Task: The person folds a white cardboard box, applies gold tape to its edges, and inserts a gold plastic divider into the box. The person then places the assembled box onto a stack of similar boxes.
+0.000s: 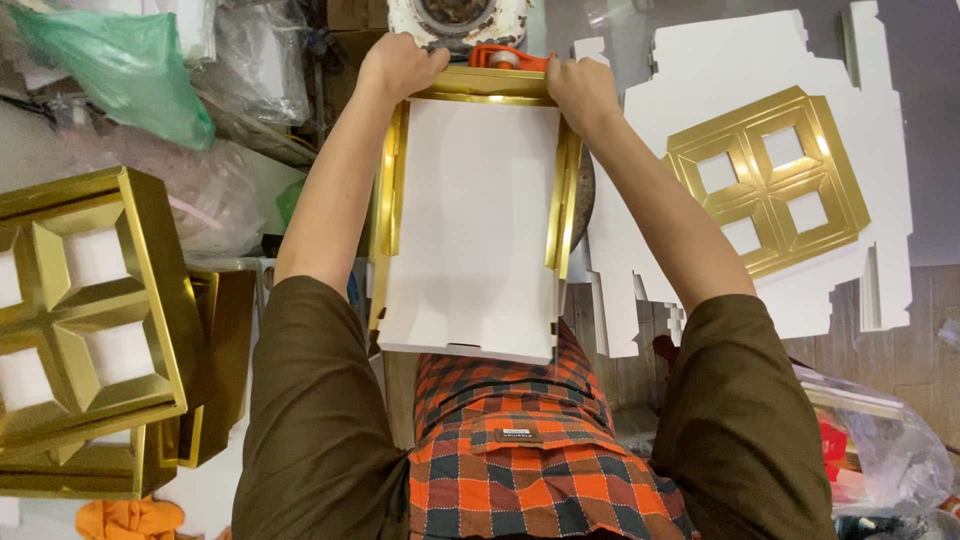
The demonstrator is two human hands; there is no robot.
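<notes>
Both your arms reach straight forward, your left hand [400, 65] and right hand [582, 90] each closed over a far corner of the white-and-gold box [475, 220] above your lap. Finished gold boxes [85, 320] sit left, flat cardboard sheets [770, 170] right.

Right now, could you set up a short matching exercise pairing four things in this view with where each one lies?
Things:
1. white-and-gold box
2. flat die-cut card sheet
3. green plastic bag
4. stacked gold boxes

Places:
A. top left corner
B. left edge, beside the left arm
C. centre, gripped by left hand and right hand
D. spread out on the right

Pairs: 1-C, 2-D, 3-A, 4-B
</notes>
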